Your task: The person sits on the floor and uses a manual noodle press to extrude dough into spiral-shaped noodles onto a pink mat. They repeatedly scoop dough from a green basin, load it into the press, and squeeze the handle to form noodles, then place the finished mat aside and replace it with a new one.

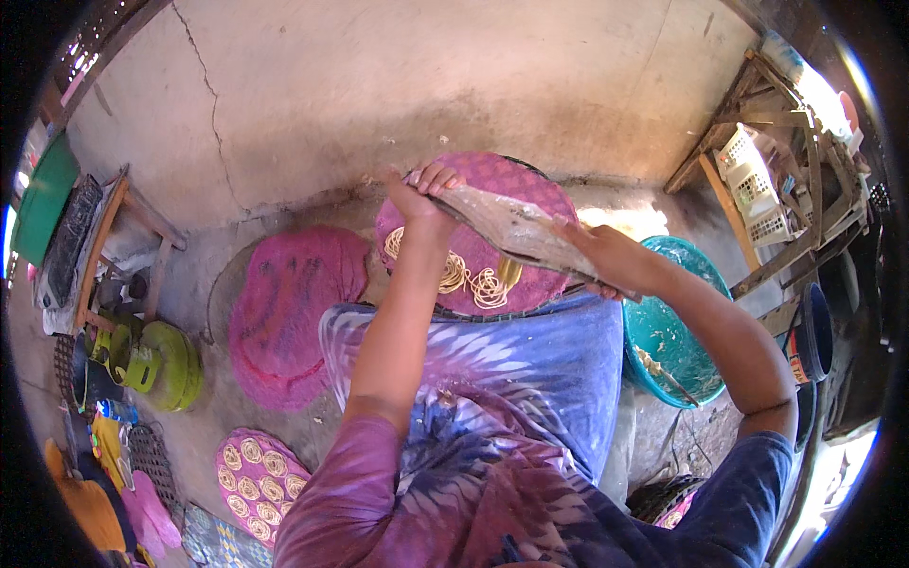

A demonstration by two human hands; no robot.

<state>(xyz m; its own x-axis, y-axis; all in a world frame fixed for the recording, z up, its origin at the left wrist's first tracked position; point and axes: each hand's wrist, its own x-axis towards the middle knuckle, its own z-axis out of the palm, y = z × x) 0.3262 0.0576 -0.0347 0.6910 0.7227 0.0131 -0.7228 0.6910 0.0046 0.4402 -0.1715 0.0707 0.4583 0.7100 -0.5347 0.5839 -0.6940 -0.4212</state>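
Observation:
With both arms raised in front of me, I grip a worn, flat, grey-white piece (511,225) by its two ends. Whether it is a bag or a board I cannot tell. My left hand (426,194) is closed around its upper left end; my right hand (611,260) is closed on its lower right end. Under it a brass-coloured piece (509,272) shows in part. Below lies a round tray covered with pink cloth (535,189), bearing loose coils of pale dough strands (489,288). My left forearm hides part of these coils.
To the right stands a teal basin (684,256) smeared with dough, a stick (668,377) inside. Left are a pink cloth-covered round (294,312), a green gas cylinder (170,367) and a wooden stool (123,237). Several dough coils sit on another pink cloth (260,478). A wall (379,95) rises ahead.

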